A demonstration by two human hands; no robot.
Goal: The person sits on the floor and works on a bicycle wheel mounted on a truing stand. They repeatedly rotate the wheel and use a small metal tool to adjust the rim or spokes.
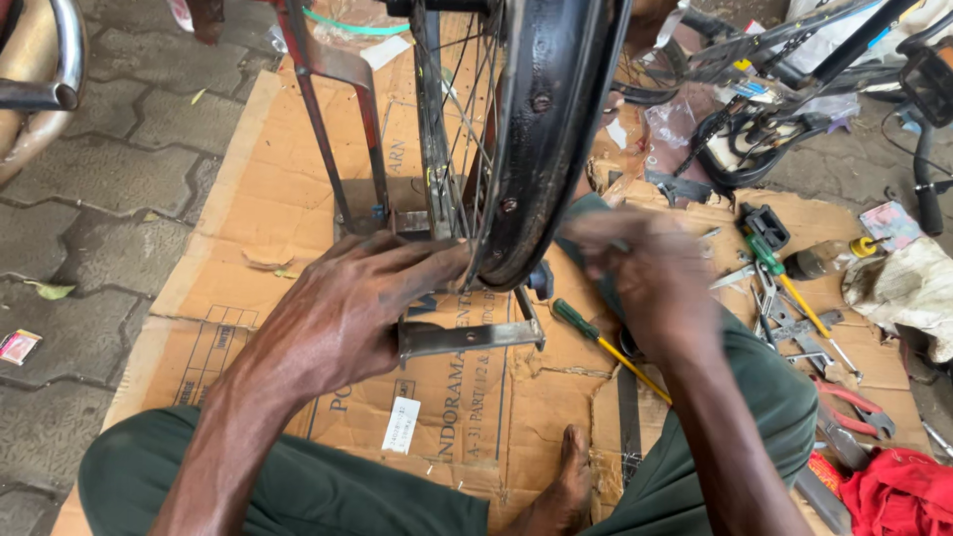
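Observation:
A bicycle wheel with a black rim [541, 129] and thin spokes [452, 119] stands upright in a red metal stand [342, 109] on flattened cardboard [248, 199]. My left hand [347, 308] reaches to the lower part of the rim, fingers touching the spokes near the rim's inner edge. On the other side of the rim my right hand [645, 273] is blurred, with fingers curled around something small and thin that I cannot make out. The stand's grey metal foot [472, 337] lies below my left hand.
A green-handled screwdriver with a yellow shaft [606, 342] lies by my right forearm. More screwdrivers, pliers [854, 407] and tools are scattered at right, beside a red cloth [903, 491]. Bicycle parts [784, 89] are piled behind. Paving stones lie left. My bare foot [566, 486] rests on the cardboard.

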